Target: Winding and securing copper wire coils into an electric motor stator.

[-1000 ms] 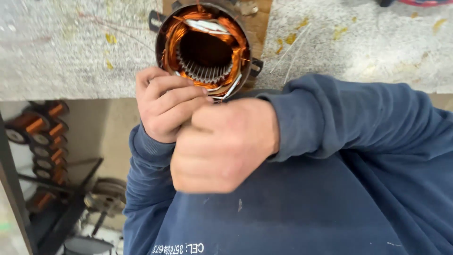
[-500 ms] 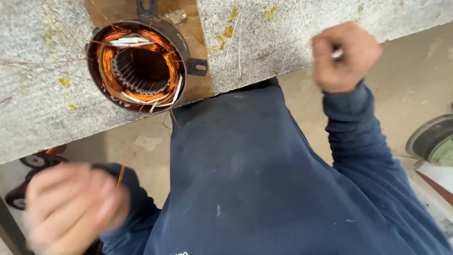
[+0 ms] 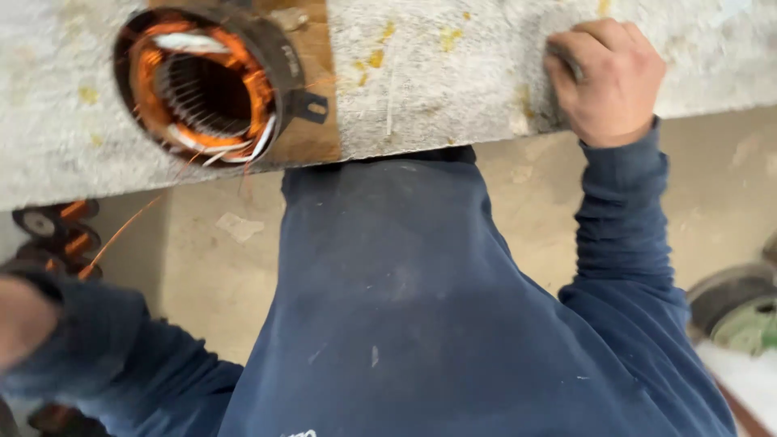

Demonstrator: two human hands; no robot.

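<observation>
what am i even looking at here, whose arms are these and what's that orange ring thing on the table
This is one picture from a camera worn on a person's head, looking straight down, so you see their own blue sweatshirt and both arms.

The right hand rests closed at the edge of a worn grey workbench. It seems to grip something small and dark, too hidden to name. The left hand is down low at the picture's left edge, blurred, so I cannot tell if it holds anything. A thin copper wire runs between it and the bench.

The orange ring is an electric motor stator: a dark metal shell with copper wire coils wound inside. It sits on the bench, on a brown board.
</observation>
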